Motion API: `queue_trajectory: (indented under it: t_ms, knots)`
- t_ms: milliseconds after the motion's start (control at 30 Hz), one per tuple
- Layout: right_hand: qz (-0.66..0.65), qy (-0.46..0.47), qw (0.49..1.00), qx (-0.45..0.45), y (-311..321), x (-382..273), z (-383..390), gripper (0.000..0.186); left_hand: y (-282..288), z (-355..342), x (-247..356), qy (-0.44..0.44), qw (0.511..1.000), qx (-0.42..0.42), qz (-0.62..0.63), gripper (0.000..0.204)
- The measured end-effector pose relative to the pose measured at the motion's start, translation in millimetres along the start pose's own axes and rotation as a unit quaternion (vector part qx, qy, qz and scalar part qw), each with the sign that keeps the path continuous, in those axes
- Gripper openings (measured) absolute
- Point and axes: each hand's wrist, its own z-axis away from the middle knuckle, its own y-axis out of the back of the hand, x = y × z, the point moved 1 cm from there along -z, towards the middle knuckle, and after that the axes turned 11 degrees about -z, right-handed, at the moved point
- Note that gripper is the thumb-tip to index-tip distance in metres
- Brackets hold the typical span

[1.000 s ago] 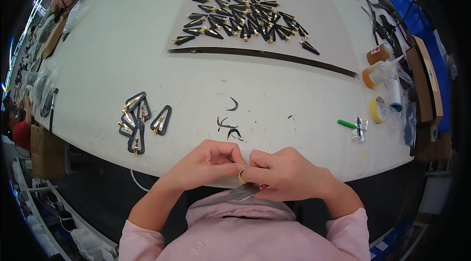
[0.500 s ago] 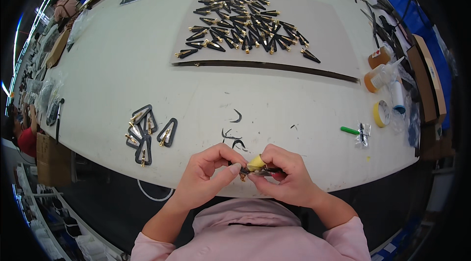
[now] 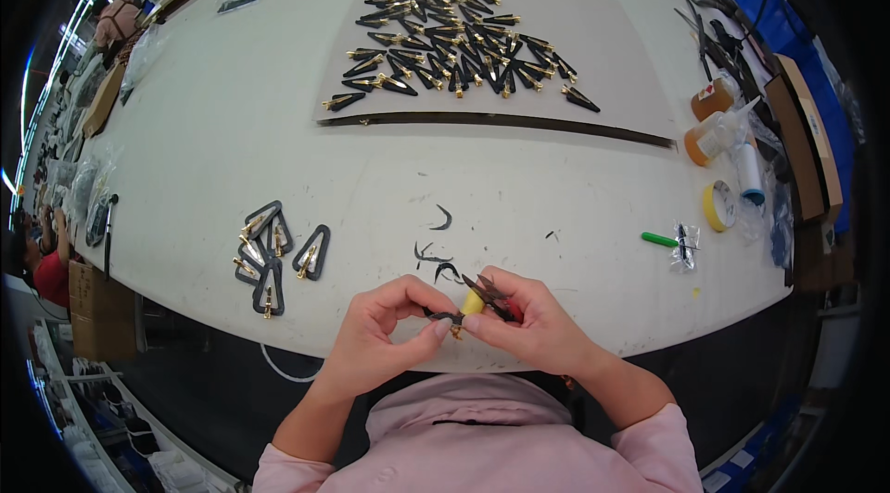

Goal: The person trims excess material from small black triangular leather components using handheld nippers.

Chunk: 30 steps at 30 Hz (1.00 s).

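Observation:
My left hand (image 3: 385, 331) pinches a small black hair clip (image 3: 447, 316) near the table's front edge; gold metal shows at its lower end. My right hand (image 3: 538, 331) is closed around a small pair of scissors (image 3: 489, 293) with red handles, its dark blades pointing up and left. A yellow wrap (image 3: 473, 300) covers a right fingertip, which touches the clip together with the thumb. Part of the clip is hidden by my fingers. Just beyond lie curved black offcuts (image 3: 447, 269). To the left sits a small pile of triangular black-rimmed clips (image 3: 269, 284) with gold fittings.
Many black and gold clips (image 3: 464, 44) lie on a grey mat (image 3: 621, 48) at the far side, behind a long dark strip (image 3: 501, 123). At right are a green-handled tool (image 3: 659, 239), a yellow tape roll (image 3: 718, 206) and amber bottles (image 3: 706, 143). People sit far left.
The scissors have swung up in my right hand, their blades now pointing away from me instead of lying across toward the clip. Both hands still hold the clip in nearly the same place.

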Motion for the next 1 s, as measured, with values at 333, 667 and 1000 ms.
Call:
queue_trajectory:
  t_ms: [333, 667, 1000]
  knots:
    - [0.111, 0.084, 0.989, 0.047, -1, 25, 7, 0.025, 3, -6, -1, 0.083, 0.979, 0.147, 0.115, 0.011]
    - [0.223, 0.131, 0.965, 0.037, -20, 24, -1, 0.019, 0, -4, -4, 0.074, 0.976, 0.143, 0.146, 0.01]
    - [0.132, 0.073, 0.988, 0.016, -20, 22, -3, 0.028, -7, 0, -2, 0.034, 0.981, 0.17, 0.089, 0.009]
